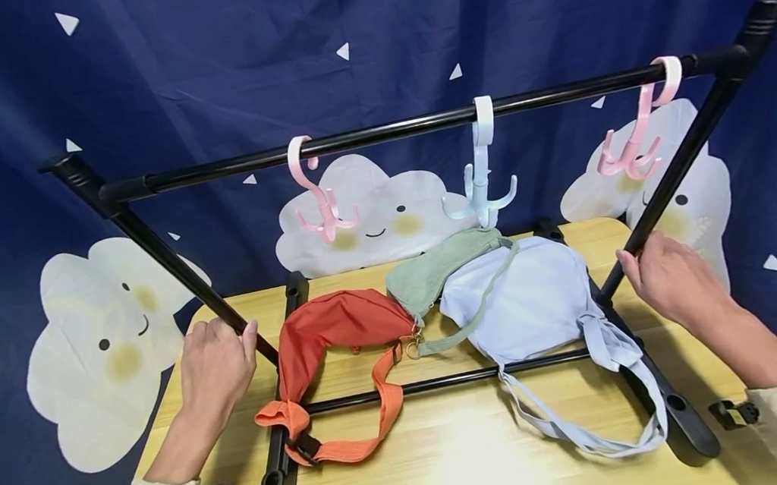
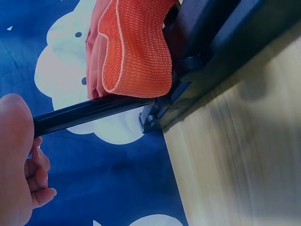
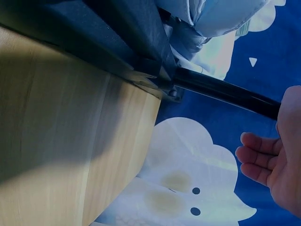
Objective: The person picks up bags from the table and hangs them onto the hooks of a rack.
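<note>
Black posts (image 1: 178, 270) of a rack (image 1: 386, 131) fill a person's left hand (image 1: 216, 360) and right hand (image 1: 680, 278), each closed round one; a red bag (image 1: 349, 314) lies inward of the left grip, a light-blue bag (image 1: 530, 300) inward of the right, a green bag (image 1: 432, 269) between; only the head view shows two pink hooks (image 1: 328, 217) and a blue hook (image 1: 481, 165) above both grips, the left wrist view the weave of an orange strap (image 2: 141, 52), the right wrist view fingers (image 3: 257, 158) curled beside the post

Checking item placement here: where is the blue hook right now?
In the head view, the blue hook hangs from the black rack's top bar, right of centre, between two pink hooks.
</note>
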Demonstrator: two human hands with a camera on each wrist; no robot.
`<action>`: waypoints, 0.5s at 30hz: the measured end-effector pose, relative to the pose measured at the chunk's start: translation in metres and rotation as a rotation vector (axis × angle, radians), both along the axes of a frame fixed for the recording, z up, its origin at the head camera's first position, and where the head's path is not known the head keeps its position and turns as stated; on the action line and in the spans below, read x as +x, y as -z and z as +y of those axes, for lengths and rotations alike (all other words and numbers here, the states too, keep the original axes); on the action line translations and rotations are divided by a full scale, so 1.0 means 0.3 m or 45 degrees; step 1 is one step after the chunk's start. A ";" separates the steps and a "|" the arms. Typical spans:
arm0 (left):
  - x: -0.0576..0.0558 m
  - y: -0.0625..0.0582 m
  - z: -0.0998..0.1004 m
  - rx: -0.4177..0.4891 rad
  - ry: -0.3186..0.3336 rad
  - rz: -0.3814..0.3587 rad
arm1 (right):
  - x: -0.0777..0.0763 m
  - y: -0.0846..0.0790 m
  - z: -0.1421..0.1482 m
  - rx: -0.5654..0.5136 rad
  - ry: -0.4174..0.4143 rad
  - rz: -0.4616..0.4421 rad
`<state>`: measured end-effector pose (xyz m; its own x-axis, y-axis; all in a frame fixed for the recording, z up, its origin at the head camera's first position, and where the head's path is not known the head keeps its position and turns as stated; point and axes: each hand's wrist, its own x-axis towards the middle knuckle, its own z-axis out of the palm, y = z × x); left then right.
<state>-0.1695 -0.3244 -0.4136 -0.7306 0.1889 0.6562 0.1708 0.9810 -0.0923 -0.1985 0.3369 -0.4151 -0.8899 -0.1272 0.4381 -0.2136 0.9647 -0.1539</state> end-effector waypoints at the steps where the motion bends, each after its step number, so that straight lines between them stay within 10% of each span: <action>1: 0.000 0.000 0.001 0.002 0.000 0.000 | 0.001 -0.001 0.000 0.001 -0.001 -0.001; 15: 0.012 0.004 0.009 0.015 -0.038 0.000 | 0.019 -0.027 -0.020 0.101 0.051 0.044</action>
